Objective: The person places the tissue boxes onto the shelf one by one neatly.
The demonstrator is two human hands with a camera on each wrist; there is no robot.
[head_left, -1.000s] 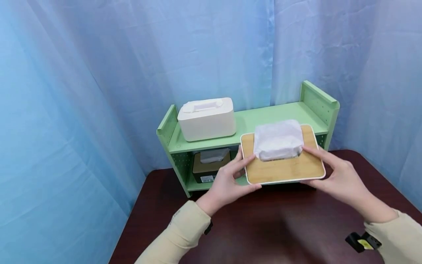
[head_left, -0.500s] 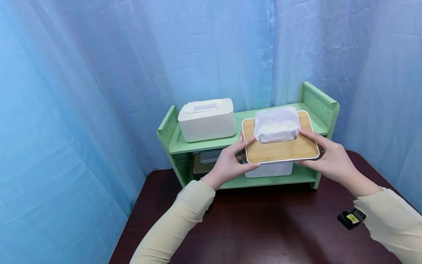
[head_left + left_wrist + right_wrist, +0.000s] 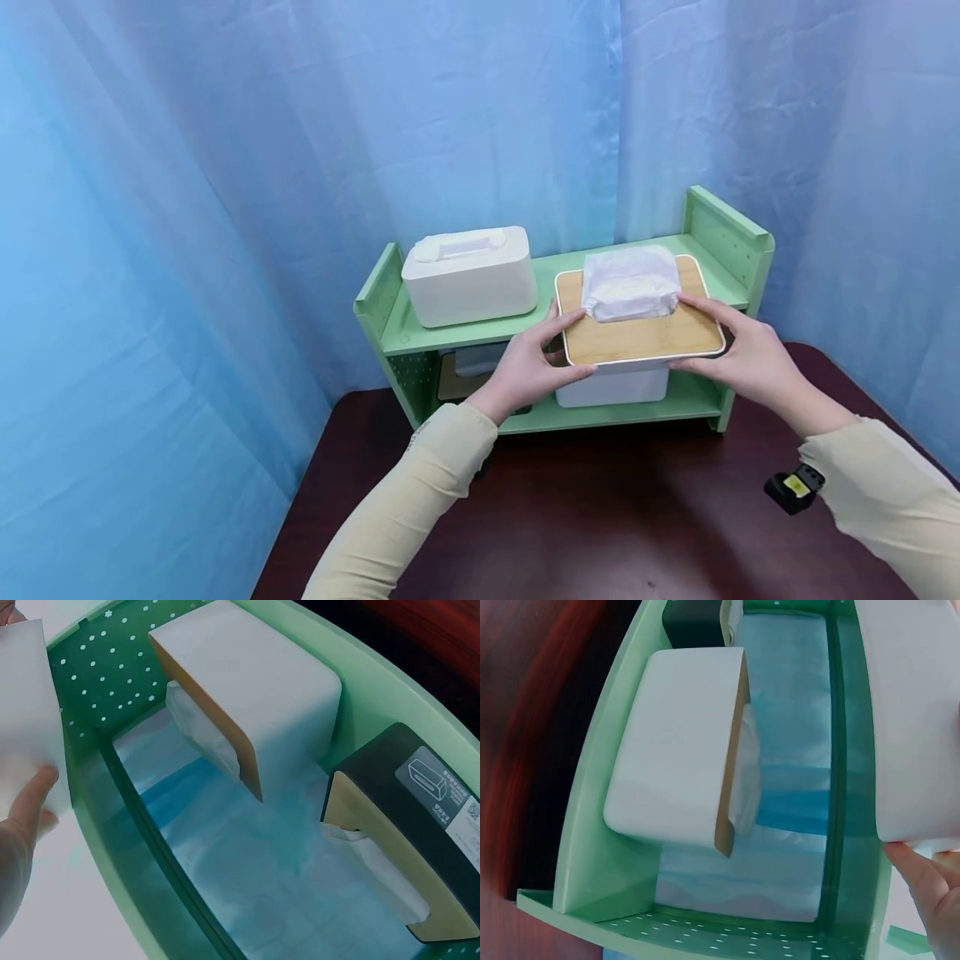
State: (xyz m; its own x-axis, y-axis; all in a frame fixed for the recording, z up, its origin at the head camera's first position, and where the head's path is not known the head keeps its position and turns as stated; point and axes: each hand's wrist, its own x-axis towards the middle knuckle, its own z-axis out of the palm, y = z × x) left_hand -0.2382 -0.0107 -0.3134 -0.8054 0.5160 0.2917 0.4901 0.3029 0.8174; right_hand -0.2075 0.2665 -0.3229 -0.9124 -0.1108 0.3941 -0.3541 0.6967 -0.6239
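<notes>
Between my two hands is a tissue box (image 3: pixel 637 343) with a bamboo top, white sides and a white tissue poking from its slot. It overlaps the front right part of the upper board of a green shelf (image 3: pixel 731 242). My left hand (image 3: pixel 528 367) grips its left end, thumb at the near edge and a finger on top. At the right end my right hand (image 3: pixel 753 367) grips it the same way. Each wrist view shows the held box's white side, with fingers of the left hand (image 3: pixel 28 806) and right hand (image 3: pixel 930 889) at it.
A white tissue box (image 3: pixel 472 290) stands on the upper board's left. On the lower level are a wood-topped white tissue box (image 3: pixel 262 682) and a dark tissue box (image 3: pixel 382 795) with a label. The shelf stands on a dark red table (image 3: pixel 600 517) before blue curtains (image 3: pixel 300 167).
Both hands have carried the tissue box forward to the shelf's upper board, uncovering the white box below. In the last half second it has shifted only slightly.
</notes>
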